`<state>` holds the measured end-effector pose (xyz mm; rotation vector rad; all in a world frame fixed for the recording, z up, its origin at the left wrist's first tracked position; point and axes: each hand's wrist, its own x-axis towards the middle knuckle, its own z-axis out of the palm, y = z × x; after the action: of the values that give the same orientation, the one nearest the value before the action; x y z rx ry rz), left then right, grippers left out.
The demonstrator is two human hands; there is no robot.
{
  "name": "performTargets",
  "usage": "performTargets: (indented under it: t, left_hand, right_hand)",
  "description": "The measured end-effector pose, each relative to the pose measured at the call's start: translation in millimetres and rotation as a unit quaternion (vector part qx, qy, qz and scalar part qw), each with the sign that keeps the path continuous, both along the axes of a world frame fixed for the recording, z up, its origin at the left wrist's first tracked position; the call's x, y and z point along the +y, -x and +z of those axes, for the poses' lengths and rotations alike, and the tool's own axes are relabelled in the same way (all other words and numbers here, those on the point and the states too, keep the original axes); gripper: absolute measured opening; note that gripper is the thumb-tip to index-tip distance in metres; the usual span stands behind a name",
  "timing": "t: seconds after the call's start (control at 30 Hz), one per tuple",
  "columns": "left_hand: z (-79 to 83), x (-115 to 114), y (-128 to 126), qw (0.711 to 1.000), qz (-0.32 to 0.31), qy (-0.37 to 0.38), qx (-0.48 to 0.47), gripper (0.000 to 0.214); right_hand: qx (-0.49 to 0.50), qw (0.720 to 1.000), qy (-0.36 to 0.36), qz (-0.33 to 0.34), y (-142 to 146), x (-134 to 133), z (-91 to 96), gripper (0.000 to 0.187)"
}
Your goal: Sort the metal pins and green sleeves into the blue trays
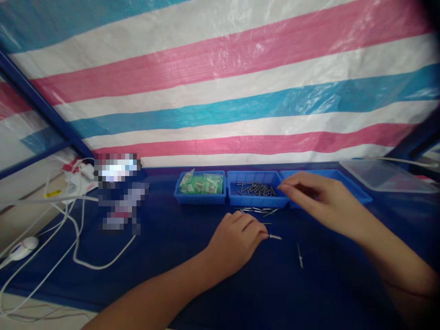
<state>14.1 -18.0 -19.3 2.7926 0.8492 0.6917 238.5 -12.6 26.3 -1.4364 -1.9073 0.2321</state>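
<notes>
My left hand (239, 236) rests low over the table, its thumb and fingertips closed on the thin end of a pop rivet (275, 237). Another pop rivet (300, 256) lies by itself on the table, below my right hand (323, 199). That hand is raised over the right blue bin, fingers pinched together; whatever they hold is too small to make out. Behind my left hand, several loose rivets (261, 211) lie in front of the middle blue bin (257, 200), which holds a pile of rivets (259, 189).
A left blue bin (199, 199) contains green-and-clear plastic packets (202, 183). The right blue bin (359, 195) is partly hidden by my hand. White cables (79, 247) and a white plug-like object (24, 247) are at left. Striped sheeting (220, 110) hangs behind the dark blue table (165, 256).
</notes>
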Motion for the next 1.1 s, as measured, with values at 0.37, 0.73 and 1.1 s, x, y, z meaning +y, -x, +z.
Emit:
performTargets:
  t: [0.37, 0.73, 1.1]
  left_hand:
    - [12.0, 7, 7, 0.963, 0.083, 0.123, -0.226, 0.013]
    - [5.6, 15, 7, 0.877, 0.112, 0.286, -0.371, 0.019]
    - [2.4, 19, 9, 0.89, 0.119, 0.28, -0.34, 0.021]
  right_hand:
    - [0.14, 0.965, 0.16, 0.152, 51, -12, -14.8, 0.026]
    - [0.246, 0.924, 0.229, 0.181, 52, -7, -22.0, 0.032]
    - [0.262, 0.942, 0.18, 0.106, 55, -7, -22.3, 0.029]
